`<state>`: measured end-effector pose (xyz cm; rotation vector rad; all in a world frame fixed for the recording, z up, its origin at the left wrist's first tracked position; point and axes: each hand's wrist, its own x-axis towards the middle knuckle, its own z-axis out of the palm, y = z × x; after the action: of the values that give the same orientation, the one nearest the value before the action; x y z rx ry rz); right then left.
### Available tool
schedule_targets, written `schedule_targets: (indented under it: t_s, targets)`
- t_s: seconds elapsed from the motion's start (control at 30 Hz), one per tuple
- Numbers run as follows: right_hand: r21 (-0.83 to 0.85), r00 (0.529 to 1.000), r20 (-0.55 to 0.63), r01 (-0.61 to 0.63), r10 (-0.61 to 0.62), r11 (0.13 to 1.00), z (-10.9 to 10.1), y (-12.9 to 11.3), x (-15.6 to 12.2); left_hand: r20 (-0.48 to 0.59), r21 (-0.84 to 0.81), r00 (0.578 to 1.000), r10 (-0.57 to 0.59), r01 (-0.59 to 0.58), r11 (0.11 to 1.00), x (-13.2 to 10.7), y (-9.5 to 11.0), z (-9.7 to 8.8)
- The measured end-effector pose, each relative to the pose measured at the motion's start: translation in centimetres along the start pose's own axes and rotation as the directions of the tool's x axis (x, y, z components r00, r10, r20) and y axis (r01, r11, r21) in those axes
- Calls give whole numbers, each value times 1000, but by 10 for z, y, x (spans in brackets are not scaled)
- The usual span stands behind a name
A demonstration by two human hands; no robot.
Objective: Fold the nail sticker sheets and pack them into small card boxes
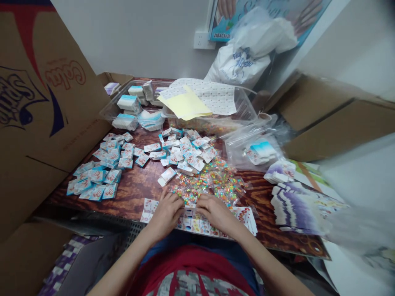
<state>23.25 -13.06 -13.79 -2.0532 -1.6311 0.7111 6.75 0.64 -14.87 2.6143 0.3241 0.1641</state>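
Note:
At the table's front edge lie sheets of small colourful stickers [200, 224], under and between both my hands. My left hand [166, 210] is closed with bent fingers at the back edge of the sheets. Facing it, my right hand [215, 210] pinches that same edge; the fingertips of both are partly hidden. Just beyond the fingers is a heap of clear packets of bright candies [216, 181]. Small white-and-blue boxes with a red hand print [188, 152] are piled behind them. One such box [167, 176] lies close to my left hand.
More finished-looking boxes [96, 176] are heaped at left beside a large carton [46, 102]. Clear tubs [247, 109] at the back hold bundled box blanks and paper sheets. Purple-white card blanks [296, 205] and a plastic bag [234, 144] lie at right.

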Motion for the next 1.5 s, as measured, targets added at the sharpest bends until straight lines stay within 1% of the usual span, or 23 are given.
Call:
schedule_targets:
  t_s: [0.07, 0.1, 0.13, 0.2, 0.23, 0.27, 0.37, 0.43, 0.5, 0.6, 0.63, 0.7, 0.8, 0.9, 1.0, 1.07, 1.1, 1.2, 1.27, 1.33, 1.4, 1.43, 1.5]
  targets:
    - [113, 1000, -24, 7, -4, 994, -9, -2, -1, -50, 4, 999, 11, -11, 1000, 3, 5, -12]
    - [169, 999, -43, 14, -7, 985, -15, -3, -1, -123, 32, 992, 9, -5, 999, 5, 9, -19]
    - [219, 997, -70, 23, -8, 976, -21, -5, -1, -222, 75, 975, 7, 10, 997, 6, 15, -25]
    - [288, 988, -155, 43, 2, 957, -35, -9, 0, -422, 156, 907, 9, 63, 986, 9, 28, -33]
    - [310, 978, -207, 57, 9, 949, -41, -12, 0, -479, 175, 878, 10, 84, 981, 10, 35, -35]
    - [328, 967, -254, 79, 7, 941, -46, -16, 0, -499, 176, 867, 11, 90, 980, 11, 41, -35]
    - [357, 940, -334, 194, -69, 914, -55, -34, -2, -428, 54, 904, 2, 23, 998, 15, 51, -27]
    - [319, 921, -360, 272, -150, 908, -54, -49, -6, -370, -140, 929, 9, -65, 988, 17, 52, -23]
    - [228, 883, -426, 316, -198, 921, -51, -61, -10, -319, -356, 948, -10, -110, 928, 18, 50, -23]
    - [66, 804, -564, 274, -191, 960, -47, -65, -15, -252, -536, 964, -82, -69, 842, 15, 49, -32]
    - [35, 794, -581, 242, -177, 970, -46, -62, -15, -227, -564, 968, -110, -39, 825, 13, 50, -36]
    - [30, 834, -531, 192, -148, 981, -44, -50, -15, -169, -617, 970, -173, 33, 786, 10, 50, -43]
    - [177, 928, -368, 124, -51, 976, -38, -33, -13, -122, -679, 953, -277, 124, 724, 6, 50, -50]
    - [358, 957, -289, 89, 19, 930, -32, -25, -11, -46, -759, 955, -293, 157, 631, 4, 47, -54]
    - [478, 971, -238, 126, -10, 869, -30, -27, -9, 63, -893, 937, -345, 207, 400, 8, 42, -48]
    - [515, 974, -219, 169, -62, 840, -30, -31, -7, 155, -954, 904, -399, 242, 175, 11, 37, -37]
    - [520, 971, -222, 197, -91, 831, -29, -32, -6, 219, -964, 897, -384, 259, 55, 13, 34, -30]
    - [529, 959, -239, 263, -156, 807, -25, -34, -5, 389, -902, 906, -165, 338, -268, 13, 25, -11]
    - [519, 961, -250, 237, -119, 822, -21, -31, -4, 414, -840, 908, -67, 353, -411, 10, 20, -4]
    - [480, 961, -275, 140, -3, 866, -18, -26, -4, 396, -809, 915, -72, 311, -499, 7, 18, -4]
    - [442, 948, -295, 23, 122, 897, -15, -23, -3, 355, -844, 919, -173, 235, -483, 6, 17, -7]
    - [433, 943, -293, -17, 158, 901, -14, -22, -2, 335, -883, 910, -246, 212, -418, 6, 17, -9]
    - [432, 945, -275, -41, 175, 901, -12, -23, -1, 277, -957, 871, -405, 213, -196, 8, 19, -12]
